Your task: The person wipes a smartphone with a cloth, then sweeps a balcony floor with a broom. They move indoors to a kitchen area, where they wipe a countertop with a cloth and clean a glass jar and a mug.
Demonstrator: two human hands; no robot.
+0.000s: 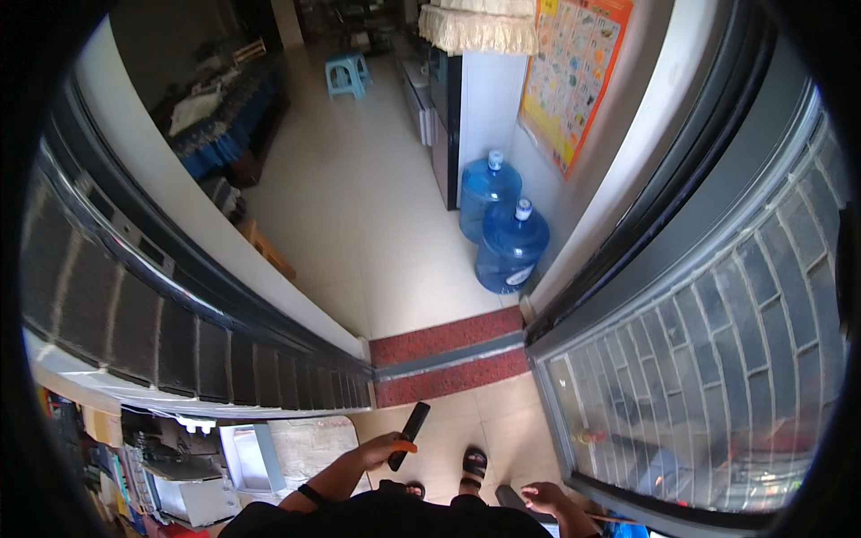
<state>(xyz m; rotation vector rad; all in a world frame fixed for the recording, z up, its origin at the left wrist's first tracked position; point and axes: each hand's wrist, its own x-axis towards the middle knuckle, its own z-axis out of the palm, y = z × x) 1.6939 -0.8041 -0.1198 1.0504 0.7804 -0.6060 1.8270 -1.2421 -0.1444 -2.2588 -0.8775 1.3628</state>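
Note:
My left hand [381, 451], low and left of centre, grips a black, flat, elongated object [409, 436], possibly a phone. An orange piece [405, 446] lies at the fingers; whether it belongs to the object cannot be told. At the lower right, my right hand [543, 497] hangs with its fingers loosely bent, and nothing is seen in it. A dark rounded object [510, 497] is just beside that hand. Between the hands my feet in black sandals [475, 464] stand on beige tiles, before a red speckled stone threshold [447, 333].
Two blue water jugs [512, 245] stand inside the doorway at right. A glass door [672, 376] reflecting brickwork stands at right. Farther in are a light blue plastic stool [347, 75] and a cloth-covered table [225, 128]. Boxes [188, 494] are piled at lower left.

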